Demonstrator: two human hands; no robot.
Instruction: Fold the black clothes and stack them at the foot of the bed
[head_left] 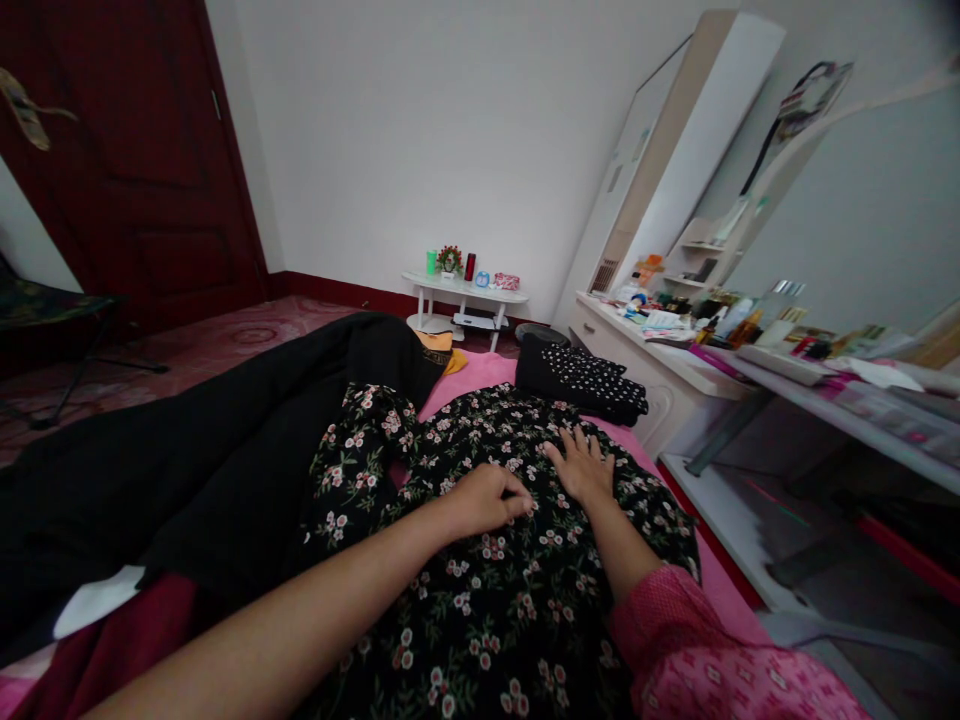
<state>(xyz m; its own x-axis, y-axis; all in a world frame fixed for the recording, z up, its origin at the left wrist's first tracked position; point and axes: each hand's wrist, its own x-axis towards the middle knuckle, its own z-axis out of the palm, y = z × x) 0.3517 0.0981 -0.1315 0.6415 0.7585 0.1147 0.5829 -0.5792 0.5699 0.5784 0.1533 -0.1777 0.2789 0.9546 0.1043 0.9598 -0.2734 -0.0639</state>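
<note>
A black floral dress (pixel 480 590) lies spread over a pink bed cover (pixel 484 372), with what looks like a sleeve (pixel 360 450) out to the left. On the middle of the dress is my left hand (pixel 480 500), fingers curled and thumb side pinched against the cloth. My right hand (pixel 582 468) lies flat on the fabric further right, fingers spread, gripping nothing. Beyond it sits a folded black garment with white dots (pixel 581 375). To the left, a heap of plain black cloth (pixel 247 430) borders the dress.
Orange-yellow cloth (pixel 442 345) lies at the bed's far end. A small white table (pixel 465 288) with a plant and cups stands by the wall. At right is a cluttered dressing table (pixel 637 345) with a mirror. A folding chair (pixel 60 310) stands left, near a dark red door (pixel 150 170).
</note>
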